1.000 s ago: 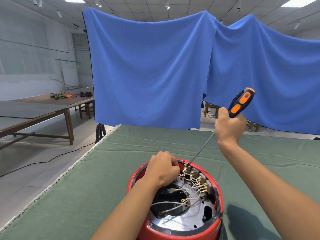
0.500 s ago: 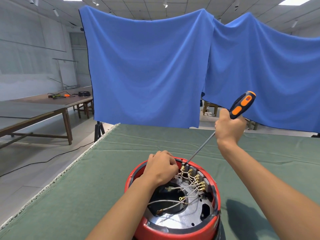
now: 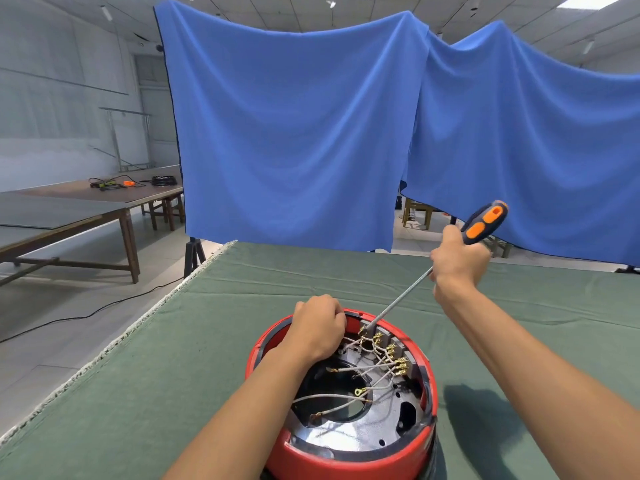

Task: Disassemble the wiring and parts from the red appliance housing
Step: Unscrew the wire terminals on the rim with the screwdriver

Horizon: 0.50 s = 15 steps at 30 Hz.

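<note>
The round red appliance housing [image 3: 349, 459] stands open side up on the green table, a shiny metal plate [image 3: 377, 420] inside it. Several white wires [image 3: 375, 367] with brass terminals run to a terminal block [image 3: 394, 355] along its far right inner wall. My left hand [image 3: 317, 329] is curled over the housing's far rim, its fingertips down among the wires; what they hold is hidden. My right hand [image 3: 457, 261] grips an orange and black screwdriver [image 3: 483, 223]. Its long shaft slants down to the left, and the tip sits at the far end of the terminal block.
A green cloth [image 3: 173, 375] covers the table, whose left edge runs diagonally beside the floor. Blue drapes [image 3: 294, 133] hang behind it. A wooden table [image 3: 104, 199] with cables and tools stands far left. A black cable lies on the floor.
The view has shifted slightly. My right hand with the screwdriver has stayed at the terminal block, the handle a little lower. My left hand remains on the far rim.
</note>
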Motion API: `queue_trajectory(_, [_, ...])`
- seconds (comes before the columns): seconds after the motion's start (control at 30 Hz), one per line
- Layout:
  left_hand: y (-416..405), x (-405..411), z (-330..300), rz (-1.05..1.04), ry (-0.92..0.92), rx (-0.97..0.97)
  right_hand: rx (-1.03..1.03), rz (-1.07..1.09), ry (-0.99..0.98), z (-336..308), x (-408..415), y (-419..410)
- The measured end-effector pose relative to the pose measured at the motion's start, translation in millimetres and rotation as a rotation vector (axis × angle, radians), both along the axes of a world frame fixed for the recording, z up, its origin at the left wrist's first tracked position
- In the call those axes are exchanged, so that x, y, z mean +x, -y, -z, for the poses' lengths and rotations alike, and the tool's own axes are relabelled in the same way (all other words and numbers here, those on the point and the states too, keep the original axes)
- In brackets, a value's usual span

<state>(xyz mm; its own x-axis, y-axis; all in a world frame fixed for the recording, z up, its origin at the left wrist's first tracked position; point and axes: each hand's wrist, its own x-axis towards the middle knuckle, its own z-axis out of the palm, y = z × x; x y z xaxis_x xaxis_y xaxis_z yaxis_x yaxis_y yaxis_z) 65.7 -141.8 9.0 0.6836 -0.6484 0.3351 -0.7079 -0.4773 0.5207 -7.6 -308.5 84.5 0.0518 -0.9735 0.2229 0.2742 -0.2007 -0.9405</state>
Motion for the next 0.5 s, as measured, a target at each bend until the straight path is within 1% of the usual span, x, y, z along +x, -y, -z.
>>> queue_trajectory(0.07, [-0.7, 0.2, -0.5, -0.001, -0.009, -0.011, -0.022, -0.021, -0.044, 8.1, 4.1, -7.6])
queue_trajectory(0.17, [-3.4, 0.3, -0.7, 0.008, -0.03, -0.044, -0.034, -0.028, -0.035, 7.5, 3.7, -9.5])
queue_trajectory(0.3, [-2.1, -0.4, -0.1, 0.026, -0.019, -0.036, -0.032, -0.017, 0.081, -8.5, -7.0, -1.5])
queue_trajectory(0.4, [-2.2, -2.2, 0.0, 0.045, 0.01, -0.022, -0.105, -0.019, 0.109, -14.5, -15.2, -3.9])
queue_trajectory(0.5, [-5.0, -3.7, -1.0, 0.079, 0.058, 0.002, -0.207, -0.021, 0.095, -19.5, -21.4, -8.8])
